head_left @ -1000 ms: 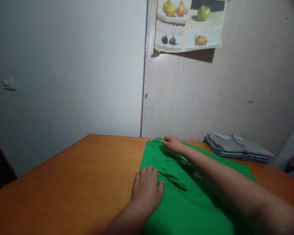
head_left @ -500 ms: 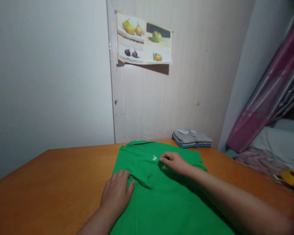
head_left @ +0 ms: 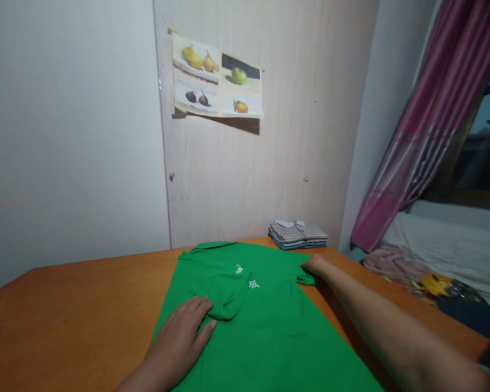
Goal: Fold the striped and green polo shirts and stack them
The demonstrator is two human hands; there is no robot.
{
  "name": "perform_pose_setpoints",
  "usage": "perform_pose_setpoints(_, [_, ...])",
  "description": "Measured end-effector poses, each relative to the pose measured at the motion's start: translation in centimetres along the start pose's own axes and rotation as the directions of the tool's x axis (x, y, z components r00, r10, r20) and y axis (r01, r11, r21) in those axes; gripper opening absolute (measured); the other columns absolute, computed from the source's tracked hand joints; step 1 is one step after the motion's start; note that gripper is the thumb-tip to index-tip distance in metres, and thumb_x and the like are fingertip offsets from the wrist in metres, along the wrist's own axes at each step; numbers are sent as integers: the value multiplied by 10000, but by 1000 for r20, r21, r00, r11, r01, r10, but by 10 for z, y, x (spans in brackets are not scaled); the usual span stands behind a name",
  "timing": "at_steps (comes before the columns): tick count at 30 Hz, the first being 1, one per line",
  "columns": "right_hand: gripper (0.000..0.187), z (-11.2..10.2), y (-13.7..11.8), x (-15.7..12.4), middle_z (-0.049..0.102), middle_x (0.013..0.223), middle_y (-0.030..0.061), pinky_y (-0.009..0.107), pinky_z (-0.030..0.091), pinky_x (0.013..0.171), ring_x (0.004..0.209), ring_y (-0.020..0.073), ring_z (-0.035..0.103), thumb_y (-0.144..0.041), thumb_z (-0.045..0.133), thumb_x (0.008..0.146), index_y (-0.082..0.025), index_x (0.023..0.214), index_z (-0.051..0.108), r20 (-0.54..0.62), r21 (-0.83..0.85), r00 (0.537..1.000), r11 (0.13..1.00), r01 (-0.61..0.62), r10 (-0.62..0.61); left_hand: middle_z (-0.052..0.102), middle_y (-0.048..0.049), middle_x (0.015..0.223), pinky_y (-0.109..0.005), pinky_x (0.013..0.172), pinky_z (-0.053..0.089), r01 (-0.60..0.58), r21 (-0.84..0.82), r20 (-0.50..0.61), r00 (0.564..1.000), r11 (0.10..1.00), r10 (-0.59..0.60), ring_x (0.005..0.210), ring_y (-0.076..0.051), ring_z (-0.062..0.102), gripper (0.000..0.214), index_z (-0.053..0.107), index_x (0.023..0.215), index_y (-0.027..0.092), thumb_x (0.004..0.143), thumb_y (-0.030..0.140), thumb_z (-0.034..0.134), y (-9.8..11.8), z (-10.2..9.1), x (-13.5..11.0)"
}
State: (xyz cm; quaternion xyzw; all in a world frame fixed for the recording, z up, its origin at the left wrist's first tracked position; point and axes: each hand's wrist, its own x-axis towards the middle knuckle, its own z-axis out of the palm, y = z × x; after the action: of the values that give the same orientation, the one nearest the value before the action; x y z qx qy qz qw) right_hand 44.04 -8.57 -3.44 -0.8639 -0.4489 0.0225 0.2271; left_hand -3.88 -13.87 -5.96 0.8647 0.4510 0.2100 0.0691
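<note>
A green short-sleeved shirt (head_left: pixel 265 332) lies spread on the orange-brown table, with small white markings on its upper part. Its left side is folded inward, and that sleeve (head_left: pixel 231 305) rests on the body of the shirt. My left hand (head_left: pixel 183 332) lies flat on the folded left side, fingers stretched out beside the sleeve. Over at the far right, my right hand (head_left: pixel 316 265) is closed on the other sleeve (head_left: pixel 306 279), which sticks out sideways; some of its fingers are hidden.
Behind the shirt, a stack of folded striped and blue clothes (head_left: pixel 298 234) sits by the wall. The wooden table (head_left: pixel 85 316) extends to the left. On the right are a pink curtain (head_left: pixel 396 158), crumpled bedding and a yellow item (head_left: pixel 435 284). Fruit pictures (head_left: pixel 218 76) hang on the wall.
My right hand has moved right, from above the shirt's chest to the right sleeve. The left sleeve now lies further over the shirt beside my left hand. The view has turned right.
</note>
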Motion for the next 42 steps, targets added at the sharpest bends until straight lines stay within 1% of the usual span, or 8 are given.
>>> perform_pose_setpoints(5, [50, 4, -19, -5, 679, 683, 125, 386, 536, 641, 717, 288, 704, -205, 698, 731, -162, 755, 695, 12, -4, 1000, 1000, -26, 26, 595, -46, 1461, -498, 1189, 379, -1, 42, 5, 1000, 999, 0, 1384, -287, 508, 462, 626, 1359, 292, 963, 483, 485, 1, -2, -1])
perform_pose_setpoints(9, [230, -17, -47, -10, 710, 798, 149, 320, 491, 640, 739, 246, 685, -287, 506, 896, -148, 868, 686, -76, 31, 996, 999, 39, -37, 591, -57, 1464, -504, 1190, 376, 2, 51, 10, 1000, 999, -2, 1389, -292, 504, 453, 626, 1358, 281, 968, 467, 490, 3, -2, -1])
perform_pose_setpoints(15, [244, -52, -145, -31, 736, 977, 104, 257, 427, 707, 909, 226, 655, -369, 541, 885, -185, 981, 670, -142, 26, 951, 960, 280, -274, 581, -64, 1475, -503, 1197, 364, 15, 52, 17, 1000, 999, -16, 1397, -292, 494, 447, 627, 1356, 275, 966, 451, 496, 6, -3, -2])
perform_pose_setpoints(20, [287, -27, -233, -105, 737, 1078, 127, 289, 445, 753, 945, 241, 670, -380, 528, 917, -210, 1118, 642, 19, -37, 843, 843, 537, -537, 578, -57, 1479, -499, 1198, 359, 15, 49, 18, 1000, 999, -15, 1406, -288, 483, 453, 620, 1367, 275, 966, 441, 492, 6, -3, -2])
perform_pose_setpoints(25, [378, 20, -264, -176, 736, 1152, 146, 347, 500, 757, 1006, 294, 695, -434, 555, 891, -214, 1181, 656, 295, -4, 668, 698, 716, -683, 604, -73, 1449, -516, 1177, 380, -15, 1, -10, 1000, 1000, 15, 1382, -306, 507, 448, 639, 1346, 272, 943, 433, 529, -2, 2, 0])
perform_pose_setpoints(30, [414, 13, -248, -194, 724, 1204, 119, 359, 496, 834, 1078, 290, 676, -444, 543, 892, -216, 1211, 675, 232, 92, 635, 667, 739, -736, 622, -91, 1424, -515, 1161, 393, -50, -35, -35, 998, 998, 49, 1352, -314, 534, 442, 648, 1330, 276, 924, 422, 554, -5, 5, 3])
perform_pose_setpoints(37, [256, -39, -157, -163, 736, 917, 63, 287, 481, 741, 841, 194, 663, -373, 555, 882, -176, 958, 699, -25, 357, 766, 710, 607, -642, 622, -112, 1421, -498, 1160, 384, -57, -11, 4, 998, 998, 57, 1351, -315, 531, 479, 651, 1333, 228, 941, 467, 516, -2, -2, 4])
perform_pose_setpoints(42, [293, -76, -55, -169, 641, 710, 24, 264, 468, 591, 629, 158, 600, -466, 547, 845, -182, 803, 609, 40, 536, 898, 768, 351, -439, 621, -133, 1415, -475, 1158, 380, -95, 47, 25, 995, 994, 94, 1350, -314, 526, 517, 644, 1336, 185, 955, 489, 475, -3, -5, 8])
